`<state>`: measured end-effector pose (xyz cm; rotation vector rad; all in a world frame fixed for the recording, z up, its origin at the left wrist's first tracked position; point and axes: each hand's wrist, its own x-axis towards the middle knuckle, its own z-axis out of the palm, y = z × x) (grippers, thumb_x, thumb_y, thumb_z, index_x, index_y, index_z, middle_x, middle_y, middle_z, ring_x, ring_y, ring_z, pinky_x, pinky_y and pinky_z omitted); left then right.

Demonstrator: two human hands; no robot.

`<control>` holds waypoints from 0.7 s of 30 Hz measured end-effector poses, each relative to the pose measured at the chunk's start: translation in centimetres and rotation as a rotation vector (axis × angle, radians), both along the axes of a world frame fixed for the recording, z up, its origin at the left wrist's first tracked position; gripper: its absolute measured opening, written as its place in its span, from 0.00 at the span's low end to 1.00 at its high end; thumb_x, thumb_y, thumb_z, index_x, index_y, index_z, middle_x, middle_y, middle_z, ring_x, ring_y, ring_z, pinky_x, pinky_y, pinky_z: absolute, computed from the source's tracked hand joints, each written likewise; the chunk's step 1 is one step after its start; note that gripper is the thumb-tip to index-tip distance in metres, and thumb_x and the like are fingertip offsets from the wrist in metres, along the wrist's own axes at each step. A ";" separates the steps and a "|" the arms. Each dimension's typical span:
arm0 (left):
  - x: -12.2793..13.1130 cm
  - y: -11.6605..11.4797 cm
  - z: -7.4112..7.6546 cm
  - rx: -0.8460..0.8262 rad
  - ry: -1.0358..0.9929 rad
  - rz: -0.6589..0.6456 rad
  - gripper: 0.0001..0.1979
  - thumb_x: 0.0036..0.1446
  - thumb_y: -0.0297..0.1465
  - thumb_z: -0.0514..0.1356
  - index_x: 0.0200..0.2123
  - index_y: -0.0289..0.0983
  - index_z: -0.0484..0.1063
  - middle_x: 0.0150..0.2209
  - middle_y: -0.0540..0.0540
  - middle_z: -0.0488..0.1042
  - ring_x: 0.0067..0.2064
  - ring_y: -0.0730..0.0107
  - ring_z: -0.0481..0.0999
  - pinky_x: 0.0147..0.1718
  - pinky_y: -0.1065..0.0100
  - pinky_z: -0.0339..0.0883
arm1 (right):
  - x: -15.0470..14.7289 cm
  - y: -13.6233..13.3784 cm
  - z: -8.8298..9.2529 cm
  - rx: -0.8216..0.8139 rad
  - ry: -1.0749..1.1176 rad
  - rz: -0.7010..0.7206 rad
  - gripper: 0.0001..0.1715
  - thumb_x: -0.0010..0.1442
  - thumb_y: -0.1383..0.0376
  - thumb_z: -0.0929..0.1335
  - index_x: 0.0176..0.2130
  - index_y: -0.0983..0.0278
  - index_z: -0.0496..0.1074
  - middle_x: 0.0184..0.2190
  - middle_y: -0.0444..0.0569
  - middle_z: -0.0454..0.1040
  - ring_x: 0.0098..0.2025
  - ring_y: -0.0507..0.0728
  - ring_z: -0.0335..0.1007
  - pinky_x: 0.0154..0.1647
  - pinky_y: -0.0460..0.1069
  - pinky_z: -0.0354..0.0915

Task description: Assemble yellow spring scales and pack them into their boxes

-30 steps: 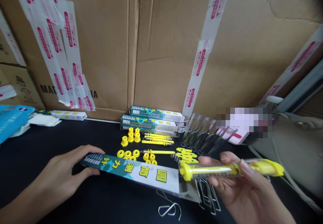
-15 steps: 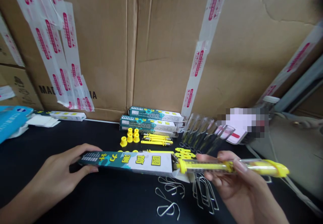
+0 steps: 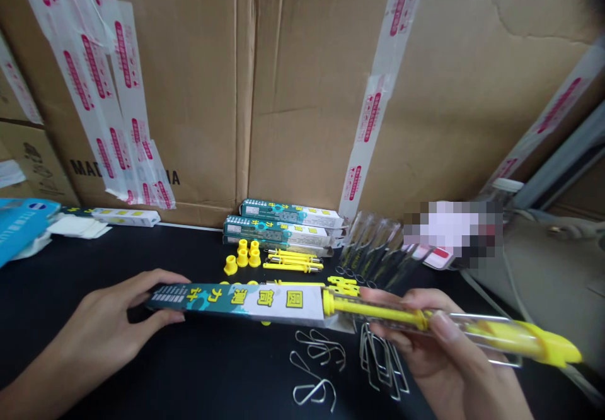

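A flat-sided cardboard carton point(image 3: 236, 303) is pinched by the left grip point(image 3: 116, 313); at its open edge, a clear, yellow-ended tube point(image 3: 397, 311) is held in the right grip point(image 3: 458, 344). Below, room is narrowed by bent metal hooks point(image 3: 385, 362) on the desk point(image 3: 212, 369).

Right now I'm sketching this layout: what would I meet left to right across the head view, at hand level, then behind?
Hand level: left hand, teal-and-white carton, tubular spring scale held by the right hand. Behind: blue packet, flanged yellow caps, yellow rods, clear tubes.
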<state>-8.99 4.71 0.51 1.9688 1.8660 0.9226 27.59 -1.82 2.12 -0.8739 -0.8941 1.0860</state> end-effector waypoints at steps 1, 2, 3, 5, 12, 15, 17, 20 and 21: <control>0.1 0.0 0.2 -0.007 -0.007 0.000 0.13 0.47 0.44 0.65 0.38 0.52 0.81 0.38 0.58 0.86 0.39 0.57 0.84 0.49 0.62 0.74 | 0.0 -0.1 -0.1 0.003 -0.008 -0.006 0.09 0.57 0.55 0.80 0.33 0.56 0.85 0.40 0.54 0.89 0.44 0.64 0.86 0.42 0.50 0.82; 0.2 -0.1 0.3 -0.009 -0.010 0.000 0.14 0.47 0.44 0.65 0.38 0.52 0.81 0.38 0.58 0.86 0.40 0.56 0.84 0.49 0.62 0.74 | -0.1 -0.1 -0.1 0.001 -0.014 -0.024 0.09 0.57 0.54 0.80 0.33 0.56 0.85 0.40 0.53 0.89 0.44 0.64 0.86 0.42 0.50 0.82; 0.2 0.0 0.3 -0.008 -0.009 0.001 0.14 0.47 0.44 0.64 0.38 0.52 0.81 0.37 0.58 0.86 0.40 0.56 0.84 0.49 0.62 0.74 | -0.2 -0.2 -0.1 0.001 -0.024 -0.041 0.09 0.57 0.53 0.80 0.33 0.55 0.85 0.39 0.52 0.89 0.44 0.63 0.85 0.42 0.49 0.82; 0.2 -0.1 0.4 -0.009 0.001 0.007 0.13 0.47 0.43 0.64 0.39 0.52 0.81 0.37 0.58 0.86 0.40 0.56 0.84 0.49 0.62 0.74 | -0.6 -0.3 0.1 0.011 -0.067 -0.060 0.11 0.56 0.52 0.80 0.32 0.56 0.85 0.38 0.51 0.88 0.41 0.62 0.85 0.40 0.48 0.82; -0.6 0.3 -0.7 -0.055 -0.037 -0.074 0.17 0.46 0.46 0.69 0.41 0.51 0.82 0.43 0.54 0.86 0.47 0.53 0.84 0.53 0.59 0.74 | -1.8 -0.6 0.0 -0.095 -0.208 -0.108 0.18 0.51 0.51 0.82 0.39 0.55 0.84 0.37 0.50 0.88 0.38 0.60 0.86 0.40 0.47 0.81; -1.0 0.9 -1.3 -0.123 -0.142 -0.094 0.21 0.43 0.47 0.71 0.42 0.49 0.82 0.45 0.52 0.86 0.50 0.51 0.84 0.58 0.55 0.73 | -2.0 -0.3 -0.3 -0.111 -0.135 -0.100 0.21 0.48 0.57 0.84 0.41 0.56 0.82 0.37 0.50 0.89 0.34 0.59 0.87 0.38 0.47 0.81; -0.9 1.1 -1.3 -0.190 -0.250 -0.103 0.22 0.40 0.45 0.73 0.42 0.47 0.82 0.45 0.52 0.86 0.51 0.50 0.84 0.59 0.55 0.73 | -2.0 0.0 -0.3 -0.096 -0.068 -0.096 0.22 0.45 0.62 0.86 0.39 0.57 0.81 0.35 0.47 0.89 0.32 0.58 0.87 0.37 0.47 0.81; -0.3 0.8 -0.7 -0.302 -0.425 -0.118 0.23 0.40 0.41 0.74 0.43 0.46 0.81 0.43 0.52 0.86 0.51 0.50 0.84 0.56 0.56 0.76 | -1.9 0.4 -0.2 -0.080 -0.023 -0.102 0.21 0.43 0.65 0.86 0.34 0.59 0.79 0.32 0.45 0.88 0.30 0.56 0.86 0.35 0.45 0.82; -0.2 0.6 -0.4 -0.331 -0.479 -0.130 0.24 0.41 0.40 0.73 0.45 0.46 0.81 0.44 0.51 0.87 0.51 0.50 0.84 0.56 0.56 0.76 | -1.8 0.5 -0.2 -0.090 -0.021 -0.113 0.21 0.43 0.65 0.86 0.33 0.60 0.78 0.31 0.46 0.88 0.30 0.56 0.86 0.34 0.45 0.82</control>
